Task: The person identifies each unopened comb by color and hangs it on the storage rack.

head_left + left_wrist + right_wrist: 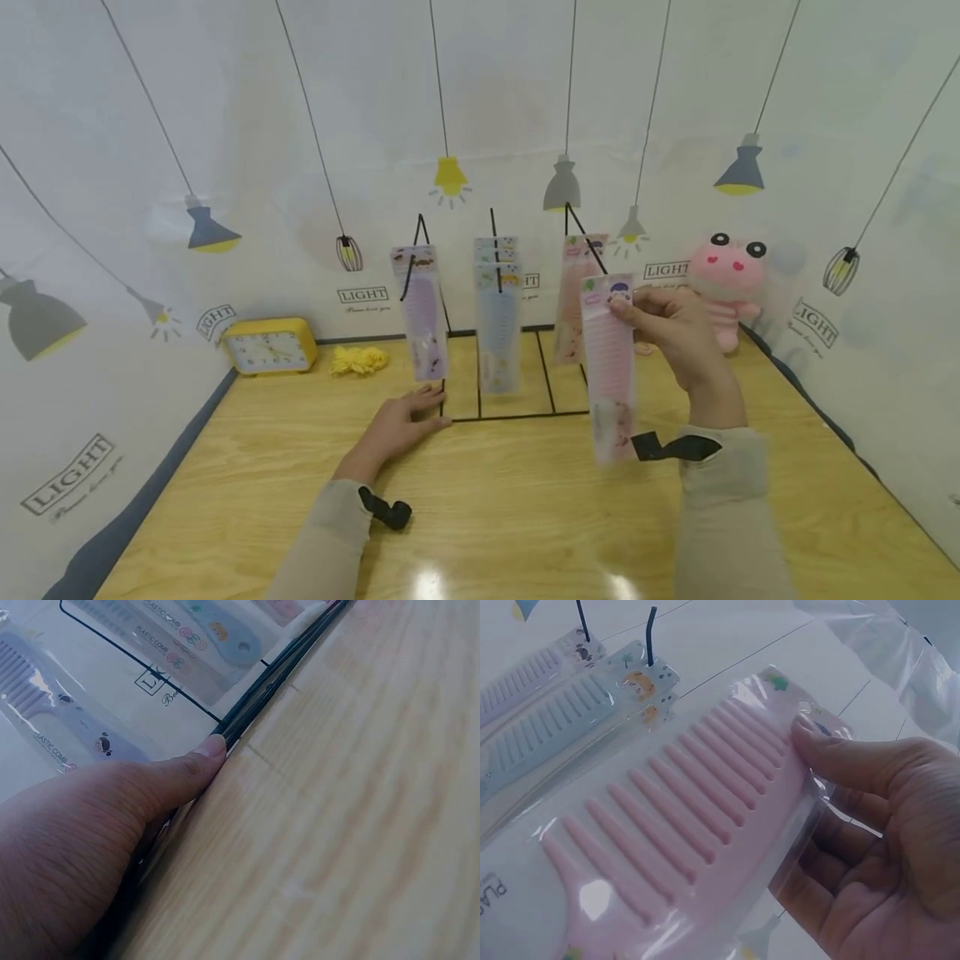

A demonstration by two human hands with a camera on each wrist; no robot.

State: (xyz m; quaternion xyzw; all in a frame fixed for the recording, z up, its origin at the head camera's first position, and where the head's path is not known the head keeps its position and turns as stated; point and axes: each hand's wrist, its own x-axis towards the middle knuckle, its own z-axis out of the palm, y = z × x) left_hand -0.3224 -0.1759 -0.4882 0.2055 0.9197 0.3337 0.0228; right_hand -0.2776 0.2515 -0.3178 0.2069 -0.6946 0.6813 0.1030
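Observation:
My right hand (675, 333) pinches the top corner of a packaged pink comb (611, 375) between thumb and fingers. The pack hangs at the tip of the right hook of a black wire display rack (517, 416); whether the hook passes through its hole, I cannot tell. Another pink comb pack (573, 292) hangs farther back on that hook. Blue comb packs (498, 333) are on the middle hook, and a purple comb pack (423, 312) on the left one. At the rack's front left corner, my left hand (397, 425) holds the base, its thumb (187, 772) against the bar; its other fingertips are hidden in the left wrist view.
A yellow alarm clock (270, 346) and a yellow bundle (358, 360) lie left of the rack on the wooden table (480, 517). At the back right sits a pink plush toy (723, 287). A lamp-printed wall covering (510, 100) stands behind.

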